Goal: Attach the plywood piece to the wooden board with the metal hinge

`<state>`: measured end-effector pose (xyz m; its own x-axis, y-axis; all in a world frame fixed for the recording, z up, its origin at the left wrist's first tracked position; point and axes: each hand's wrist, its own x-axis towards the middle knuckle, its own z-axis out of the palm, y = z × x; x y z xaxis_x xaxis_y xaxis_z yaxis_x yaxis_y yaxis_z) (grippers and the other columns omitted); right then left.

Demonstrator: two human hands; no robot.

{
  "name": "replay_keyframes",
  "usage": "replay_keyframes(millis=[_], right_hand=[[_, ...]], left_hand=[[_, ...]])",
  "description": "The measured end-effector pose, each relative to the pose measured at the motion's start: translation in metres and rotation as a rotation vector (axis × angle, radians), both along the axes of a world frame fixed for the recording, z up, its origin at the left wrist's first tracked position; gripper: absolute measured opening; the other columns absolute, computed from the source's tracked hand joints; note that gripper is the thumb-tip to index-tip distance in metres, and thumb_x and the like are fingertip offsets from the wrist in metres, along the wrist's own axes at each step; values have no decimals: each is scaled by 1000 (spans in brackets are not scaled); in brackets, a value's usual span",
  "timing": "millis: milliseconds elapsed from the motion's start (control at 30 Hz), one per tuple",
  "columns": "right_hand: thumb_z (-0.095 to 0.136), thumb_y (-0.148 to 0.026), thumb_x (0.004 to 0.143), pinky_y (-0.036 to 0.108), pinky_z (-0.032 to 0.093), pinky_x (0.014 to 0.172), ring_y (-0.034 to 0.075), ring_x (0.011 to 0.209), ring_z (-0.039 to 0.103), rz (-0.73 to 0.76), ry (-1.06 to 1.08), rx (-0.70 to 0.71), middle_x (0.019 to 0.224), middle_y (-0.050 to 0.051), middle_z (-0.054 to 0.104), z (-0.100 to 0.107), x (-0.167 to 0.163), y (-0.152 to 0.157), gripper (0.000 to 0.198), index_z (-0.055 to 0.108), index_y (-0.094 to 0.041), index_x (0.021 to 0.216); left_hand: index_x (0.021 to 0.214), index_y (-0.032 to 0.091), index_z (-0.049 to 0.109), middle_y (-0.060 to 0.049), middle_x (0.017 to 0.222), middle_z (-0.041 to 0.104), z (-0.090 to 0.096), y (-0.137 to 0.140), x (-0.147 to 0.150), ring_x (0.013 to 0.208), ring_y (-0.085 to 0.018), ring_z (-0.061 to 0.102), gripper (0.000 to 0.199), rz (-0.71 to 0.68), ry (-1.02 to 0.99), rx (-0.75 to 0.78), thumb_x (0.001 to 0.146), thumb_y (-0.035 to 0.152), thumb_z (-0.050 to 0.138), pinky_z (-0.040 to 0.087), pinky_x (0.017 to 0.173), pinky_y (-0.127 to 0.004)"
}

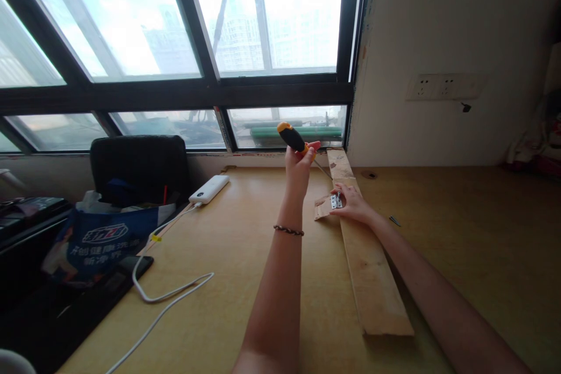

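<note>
My left hand (pixel 300 165) is closed around a screwdriver (pixel 293 137) with a yellow and black handle. The tool is tilted, its thin shaft slanting down to the right toward the wooden plank (pixel 372 280). With fingers curled, my right hand (pixel 353 203) grips a small silver hinge (pixel 336 201) against the wood. Beside the long plank, a short wooden piece (pixel 322 208) sticks out to the left under the hinge. Whether the screwdriver's tip touches anything, I cannot tell.
A couple of screws (pixel 394 221) lie right of the plank on the table (pixel 245 280). At the left edge rests a white power bank (pixel 209 189) with a white cable (pixel 175 292). Beyond that edge are a blue bag (pixel 105 239) and a black chair (pixel 139 163).
</note>
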<state>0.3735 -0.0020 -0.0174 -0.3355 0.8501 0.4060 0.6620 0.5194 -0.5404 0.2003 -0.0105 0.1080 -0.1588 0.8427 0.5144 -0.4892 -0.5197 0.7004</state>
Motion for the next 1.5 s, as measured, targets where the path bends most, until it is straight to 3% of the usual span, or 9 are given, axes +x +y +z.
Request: replay_keyframes(millis=[300, 367, 467, 533, 700, 800, 967, 1167, 1500], right_hand=[[75, -44, 49, 41, 34, 93, 26, 111, 44, 25, 153, -35, 120, 11, 51, 7, 4, -3, 87, 39, -21, 125], [73, -45, 52, 42, 34, 95, 27, 112, 44, -78, 244, -8, 121, 12, 49, 6, 11, -4, 81, 41, -20, 122], [70, -46, 56, 45, 33, 96, 29, 115, 42, -360, 475, -21, 121, 13, 49, -7, 23, -6, 68, 47, -19, 114], [69, -44, 59, 42, 39, 92, 28, 111, 48, -425, 702, -182, 118, 13, 53, -19, 28, -11, 60, 49, -18, 110], [63, -33, 68, 34, 52, 67, 22, 74, 64, -131, 1027, -738, 88, 11, 67, -33, 29, -37, 31, 58, -14, 91], [59, -25, 69, 32, 52, 61, 20, 65, 64, -70, 1153, -867, 80, 8, 69, -26, 27, -48, 23, 60, -13, 89], [48, -26, 73, 33, 52, 62, 20, 62, 64, -73, 1241, -1101, 72, 9, 69, -13, 27, -52, 25, 61, -10, 88], [44, -25, 73, 35, 51, 68, 22, 65, 64, -81, 1206, -1102, 70, 10, 68, -9, 26, -43, 31, 60, -8, 94], [44, -30, 71, 37, 49, 75, 25, 80, 64, 72, 1067, -1031, 82, 12, 69, -15, 28, -29, 33, 59, -12, 94]], left_hand=[[77, 16, 48, -5, 76, 65, -8, 3, 7, 76, -17, 62, 29, -83, 36, -65, 57, 21, 69, 46, 72, -32], [75, 15, 50, -3, 73, 64, -10, 3, 9, 73, -15, 61, 23, -101, 55, -78, 59, 19, 66, 47, 71, -32], [67, 15, 51, 0, 65, 59, -11, 3, 13, 66, -11, 58, 13, -89, 51, -90, 59, 14, 61, 48, 69, -30], [64, 15, 50, 1, 62, 57, -12, 4, 15, 63, -10, 56, 10, -77, 41, -100, 58, 12, 58, 48, 67, -29], [64, 16, 51, 1, 64, 58, -14, 5, 21, 66, -11, 56, 12, -118, 6, -105, 55, 8, 53, 48, 68, -29], [64, 16, 52, 0, 64, 58, -17, 6, 22, 68, -11, 56, 13, -139, 20, -104, 55, 7, 52, 48, 68, -29], [64, 16, 52, 0, 65, 58, -21, 8, 24, 69, -12, 57, 12, -115, 54, -107, 55, 8, 52, 48, 68, -28], [63, 16, 52, 0, 64, 58, -22, 10, 25, 68, -12, 57, 11, -93, 47, -114, 54, 9, 53, 48, 68, -29], [64, 16, 51, 1, 64, 58, -20, 7, 29, 69, -12, 57, 13, -125, 47, -126, 54, 8, 53, 48, 70, -32]])
